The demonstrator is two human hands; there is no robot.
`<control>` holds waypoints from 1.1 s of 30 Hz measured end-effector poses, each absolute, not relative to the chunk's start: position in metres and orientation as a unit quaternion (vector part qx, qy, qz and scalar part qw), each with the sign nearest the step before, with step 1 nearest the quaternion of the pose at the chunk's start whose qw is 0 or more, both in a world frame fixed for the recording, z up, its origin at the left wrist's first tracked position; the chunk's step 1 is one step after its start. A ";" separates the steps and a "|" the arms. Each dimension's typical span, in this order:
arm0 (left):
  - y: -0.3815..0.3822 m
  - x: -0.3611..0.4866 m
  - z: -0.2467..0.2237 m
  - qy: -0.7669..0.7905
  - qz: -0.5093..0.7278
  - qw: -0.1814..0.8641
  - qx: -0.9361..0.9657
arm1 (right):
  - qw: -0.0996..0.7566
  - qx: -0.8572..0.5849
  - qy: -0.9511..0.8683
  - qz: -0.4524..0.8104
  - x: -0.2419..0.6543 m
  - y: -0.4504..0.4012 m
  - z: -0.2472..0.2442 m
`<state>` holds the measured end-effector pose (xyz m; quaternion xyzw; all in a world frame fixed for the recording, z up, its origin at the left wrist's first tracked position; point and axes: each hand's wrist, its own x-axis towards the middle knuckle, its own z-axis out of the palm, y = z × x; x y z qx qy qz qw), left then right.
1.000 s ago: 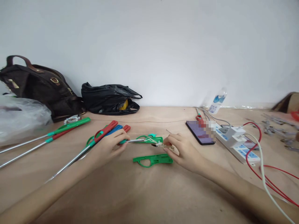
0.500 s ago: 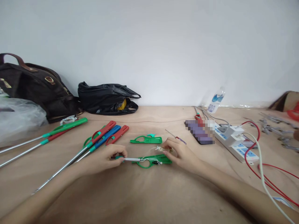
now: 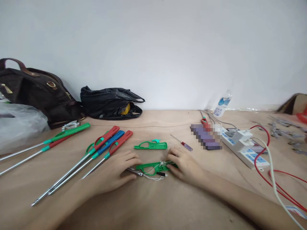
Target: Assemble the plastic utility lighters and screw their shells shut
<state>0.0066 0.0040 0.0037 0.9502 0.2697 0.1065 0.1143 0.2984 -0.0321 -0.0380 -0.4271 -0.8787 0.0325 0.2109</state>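
Note:
A green lighter handle half (image 3: 141, 166) lies on the covered table between my hands, with a finger loop and a thin pale tube across it. My right hand (image 3: 185, 163) has thumb and fingers closed about its right end, over a small fitting that is mostly hidden. My left hand (image 3: 118, 169) rests by its left end, fingers stretched and thumb apart. Below them lies a thin metal rod (image 3: 137, 172). White wire (image 3: 153, 179) and a small black piece (image 3: 162, 174) lie just below the handle half. Farther back is a second green handle half (image 3: 151, 146) with a turquoise trigger (image 3: 156, 141).
Long-barrelled lighters (image 3: 103, 142) lie at left, more (image 3: 69, 131) beyond them. A screwdriver (image 3: 186, 146) is behind my right hand. A power strip (image 3: 251, 158) with red cable (image 3: 256, 159), a water bottle (image 3: 222, 103) and metal parts (image 3: 285, 131) lie right. Bags (image 3: 105, 102) stand against the wall.
My left hand has let the metal rod down and its fingers have spread. My right hand has brought the small fitting down into the green handle half. The wire now lies below it.

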 end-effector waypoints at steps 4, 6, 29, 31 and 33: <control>-0.001 0.017 -0.007 0.290 0.115 0.127 0.941 | 0.204 -0.424 -0.883 0.006 0.301 -0.030 -0.040; -0.002 0.022 -0.012 0.300 0.120 0.121 0.939 | 0.199 -0.422 -0.884 0.001 0.304 -0.028 -0.039; 0.003 0.019 -0.017 0.263 0.141 0.109 0.948 | 0.217 -0.408 -0.887 0.000 0.310 -0.025 -0.038; 0.005 0.017 -0.018 0.254 0.153 0.108 0.949 | 0.223 -0.420 -0.880 -0.001 0.307 -0.027 -0.039; 0.007 0.016 -0.019 0.245 0.162 0.108 0.950 | 0.226 -0.424 -0.877 -0.005 0.305 -0.028 -0.039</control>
